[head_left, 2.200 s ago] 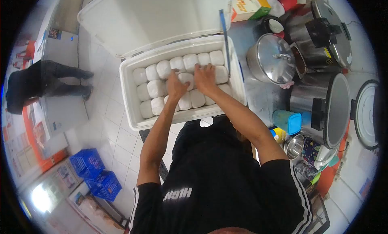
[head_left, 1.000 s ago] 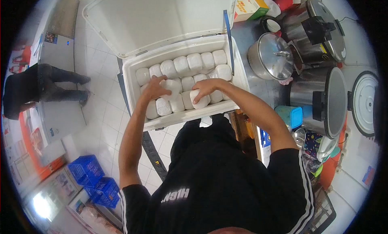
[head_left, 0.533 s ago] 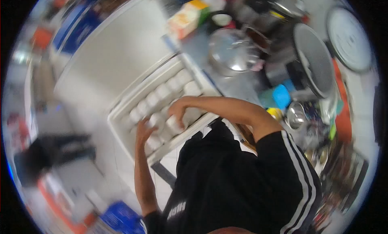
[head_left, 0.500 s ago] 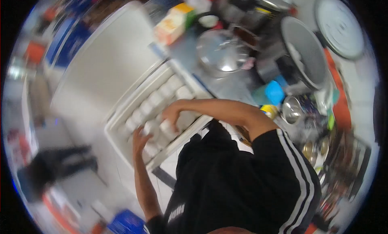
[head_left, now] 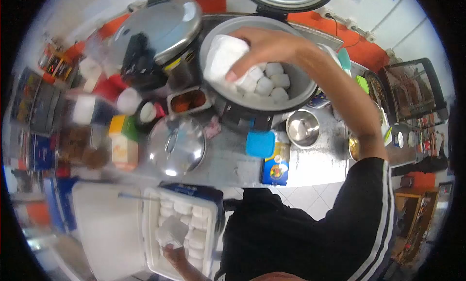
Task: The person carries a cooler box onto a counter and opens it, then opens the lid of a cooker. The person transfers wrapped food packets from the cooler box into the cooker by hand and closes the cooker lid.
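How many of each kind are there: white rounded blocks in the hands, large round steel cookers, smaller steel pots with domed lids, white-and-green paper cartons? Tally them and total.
White rounded blocks in the right hand and left hand: 2
Large round steel cookers, one shut, one open: 2
Smaller steel pot with domed lid: 1
White-and-green paper carton: 1
Total: 6

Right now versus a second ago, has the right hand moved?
Yes. Judged against the fixed open pot, the right hand went from inside the cooler to over that pot.
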The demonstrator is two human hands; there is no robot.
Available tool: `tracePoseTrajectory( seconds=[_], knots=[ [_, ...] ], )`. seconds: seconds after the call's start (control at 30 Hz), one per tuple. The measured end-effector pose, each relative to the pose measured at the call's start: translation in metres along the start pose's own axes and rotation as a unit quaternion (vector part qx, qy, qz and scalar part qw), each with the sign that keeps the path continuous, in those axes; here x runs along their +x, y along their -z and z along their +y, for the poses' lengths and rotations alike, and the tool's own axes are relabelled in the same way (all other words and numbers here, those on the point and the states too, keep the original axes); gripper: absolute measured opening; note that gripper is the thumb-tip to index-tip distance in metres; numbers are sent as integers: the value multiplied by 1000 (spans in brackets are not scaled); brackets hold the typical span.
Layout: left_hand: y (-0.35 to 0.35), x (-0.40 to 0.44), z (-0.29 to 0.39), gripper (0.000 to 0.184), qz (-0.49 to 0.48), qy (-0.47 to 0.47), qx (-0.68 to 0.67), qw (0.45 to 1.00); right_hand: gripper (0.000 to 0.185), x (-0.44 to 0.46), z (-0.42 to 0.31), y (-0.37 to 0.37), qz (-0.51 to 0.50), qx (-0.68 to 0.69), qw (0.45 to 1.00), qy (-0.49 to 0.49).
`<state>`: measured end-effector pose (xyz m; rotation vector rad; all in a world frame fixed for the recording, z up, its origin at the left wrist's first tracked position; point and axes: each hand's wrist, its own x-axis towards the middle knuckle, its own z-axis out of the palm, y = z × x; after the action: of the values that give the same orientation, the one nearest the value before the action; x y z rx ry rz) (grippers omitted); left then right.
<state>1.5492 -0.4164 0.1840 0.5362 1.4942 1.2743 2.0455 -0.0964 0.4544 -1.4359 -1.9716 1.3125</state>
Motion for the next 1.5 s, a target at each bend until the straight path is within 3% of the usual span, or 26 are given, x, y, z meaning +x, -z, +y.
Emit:
tracePoseTrajectory(
  seconds=[0.03,0.1,0.13,0.2,0.27,0.3,0.37,0.43,0.5,0.63,0.73,0.8,0.9,0.93,0.97,1.03,1.07,1.13,1.17,1.2,1.23,1.27,1.4,1.47,1.5],
  knots=[
    [-36,-1,18,82,-103,53,-187,976,79,10,22,21,10,4,1000,-3],
    [-66,12,15,80,-84,73,-177,978,82,31,73,46,33,13,995,-97],
    [-83,17,12,80,-107,60,-122,985,82,40,93,49,37,18,994,-98],
    [-127,9,26,80,-151,118,-126,973,87,63,130,48,-6,32,983,-179],
    [-143,13,16,83,-176,111,-11,978,88,76,148,36,-34,102,976,-187],
    [-161,8,20,87,-218,122,-64,966,90,80,150,29,-59,163,966,-194],
    [-173,1,11,92,-200,104,-18,974,88,91,162,14,-85,221,951,-199],
    [-178,0,7,97,-226,79,45,970,83,106,186,-3,-178,262,928,-199],
    [-210,-11,21,96,-243,125,-8,962,78,116,187,-11,-215,206,929,-222],
    [-218,-15,13,93,-217,116,20,969,77,123,184,-23,-259,173,924,-221],
    [-221,-15,20,90,-272,144,16,951,75,115,173,-11,-221,178,936,-208],
    [-219,-15,18,90,-275,139,21,951,72,116,166,0,-145,61,979,-133],
    [-222,-19,21,91,-222,155,0,963,70,137,179,20,-99,-30,985,-137],
    [-224,-20,23,91,-222,153,0,963,69,139,185,23,-76,-7,981,-177],
    [-226,-21,25,92,-207,150,0,967,69,139,191,20,-76,-8,982,-175],
    [-224,-21,26,93,-191,147,0,971,53,137,198,11,43,-43,983,-173],
    [-221,-20,23,93,-196,139,-5,971,53,138,201,1,42,-44,983,-171],
    [-215,-20,12,93,-197,133,-13,971,46,144,219,-22,136,92,975,-151],
    [-210,-20,7,91,-202,138,-39,969,46,150,230,-27,133,94,975,-153],
    [-212,-20,8,90,-208,142,-65,966,44,157,233,-24,31,-89,991,-93],
    [-216,-20,11,90,-208,142,-64,966,42,160,236,-22,-72,-269,960,-28],
    [-222,-21,14,86,-200,160,-122,959,41,164,239,-24,-85,-214,969,-88],
    [-258,-13,59,80,-214,183,-260,923,39,147,200,-16,-113,-88,985,-97],
    [-255,6,80,80,-237,146,-265,923,41,147,174,-7,-190,-314,924,-105],
    [-271,11,104,81,-258,99,-224,934,43,139,162,-2,-72,-353,933,18]
  ],
)
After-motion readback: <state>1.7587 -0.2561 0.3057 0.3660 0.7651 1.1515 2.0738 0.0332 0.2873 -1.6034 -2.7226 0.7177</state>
